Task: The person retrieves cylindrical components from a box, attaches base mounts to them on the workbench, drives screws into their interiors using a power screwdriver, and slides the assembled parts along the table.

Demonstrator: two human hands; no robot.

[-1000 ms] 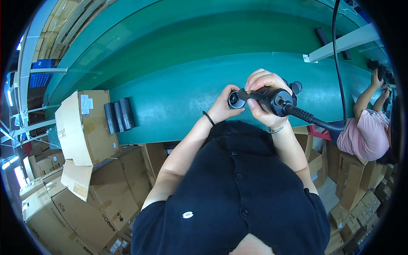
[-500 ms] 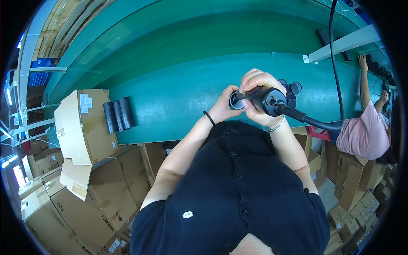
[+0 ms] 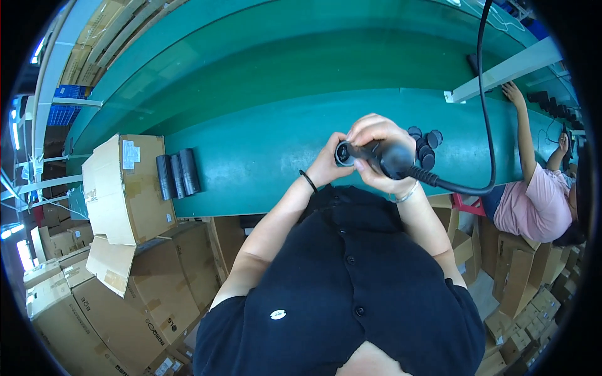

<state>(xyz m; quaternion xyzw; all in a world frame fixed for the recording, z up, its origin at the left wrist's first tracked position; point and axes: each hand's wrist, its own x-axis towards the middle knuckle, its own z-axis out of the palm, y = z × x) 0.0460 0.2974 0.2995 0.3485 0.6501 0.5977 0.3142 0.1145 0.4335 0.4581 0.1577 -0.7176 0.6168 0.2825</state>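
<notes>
My right hand (image 3: 381, 139) is wrapped round a corded electric screwdriver (image 3: 394, 161), black, its cable leaving at the lower right. Its front end points left, at the round open end of a black cylinder (image 3: 343, 153). That cylinder is gripped by my left hand (image 3: 326, 164), thumb and fingers closed about it; most of its body is hidden. Whether the screwdriver tip touches the cylinder I cannot tell. Just right of my right hand, several round black caps (image 3: 427, 150) lie clustered on the green workbench (image 3: 263, 144).
Three black cylinders (image 3: 178, 174) lie at the bench's left, against an open cardboard box (image 3: 144, 188). The black cable (image 3: 488, 125) hangs down at the right, before a white metal post (image 3: 505, 70). Farther right sits a co-worker in pink (image 3: 533, 207). Stacked cartons (image 3: 113, 307) fill the lower left.
The screwdriver has tilted and shifted slightly left and down, and the cylinder's open end shows more. The cable has swung a little left. The co-worker's reaching hand has moved left.
</notes>
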